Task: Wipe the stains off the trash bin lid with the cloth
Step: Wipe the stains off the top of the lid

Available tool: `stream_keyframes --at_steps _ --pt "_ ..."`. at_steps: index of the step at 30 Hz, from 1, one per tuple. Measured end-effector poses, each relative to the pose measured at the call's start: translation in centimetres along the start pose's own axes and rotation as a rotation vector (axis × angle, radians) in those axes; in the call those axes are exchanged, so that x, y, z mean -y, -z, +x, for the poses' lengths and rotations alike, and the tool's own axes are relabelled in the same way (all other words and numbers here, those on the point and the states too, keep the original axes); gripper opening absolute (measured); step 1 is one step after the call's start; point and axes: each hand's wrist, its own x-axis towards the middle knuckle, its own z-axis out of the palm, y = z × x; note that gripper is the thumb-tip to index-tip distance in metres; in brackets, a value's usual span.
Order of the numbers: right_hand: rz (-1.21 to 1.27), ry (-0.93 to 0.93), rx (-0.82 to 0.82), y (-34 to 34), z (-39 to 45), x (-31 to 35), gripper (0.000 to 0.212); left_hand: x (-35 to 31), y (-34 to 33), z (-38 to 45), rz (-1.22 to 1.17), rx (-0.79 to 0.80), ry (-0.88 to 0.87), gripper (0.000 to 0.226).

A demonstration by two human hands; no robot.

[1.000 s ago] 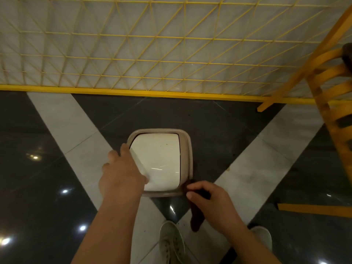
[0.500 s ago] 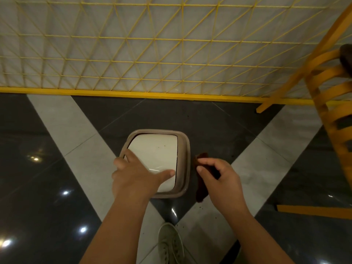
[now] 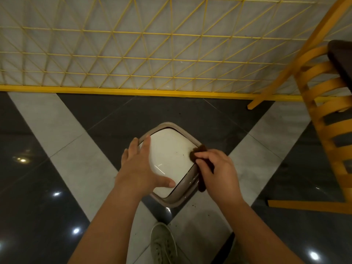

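A small trash bin stands on the floor below me, with a glossy white lid (image 3: pixel 171 149) set in a taupe rim (image 3: pixel 179 197). A few tiny dark specks dot the lid near its right side. My left hand (image 3: pixel 141 164) lies flat on the lid's left part, fingers spread, thumb pointing right. My right hand (image 3: pixel 219 170) grips a dark brown cloth (image 3: pixel 198 151), whose upper end presses on the lid's right corner. The cloth's lower end hangs beside the rim.
A yellow wire-grid fence (image 3: pixel 152 54) with a yellow base bar runs across the back. A wooden slatted chair (image 3: pixel 327 111) stands at the right. My shoe (image 3: pixel 163 244) is just below the bin. The floor is dark glossy tile with pale diagonal strips.
The bin has turned so a corner points away from me. My right hand moved up with the cloth from the bin's side onto the lid's right corner. My left hand spread flat on the lid.
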Motion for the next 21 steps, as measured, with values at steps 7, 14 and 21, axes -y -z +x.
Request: stream_keyframes --at_steps 7,14,21 --pt "-0.055 0.239 0.001 -1.8 -4.8 2.5 0.023 -0.2 -0.1 -0.1 0.020 -0.004 -0.001 0.139" --pt "-0.040 -0.011 0.000 -0.1 2.0 -0.1 0.022 -0.1 0.0 0.0 0.023 0.030 -0.026 0.140" --pt "-0.064 -0.013 0.022 0.5 -2.8 -1.7 0.020 -0.3 0.5 0.5 0.140 0.135 -0.214 0.142"
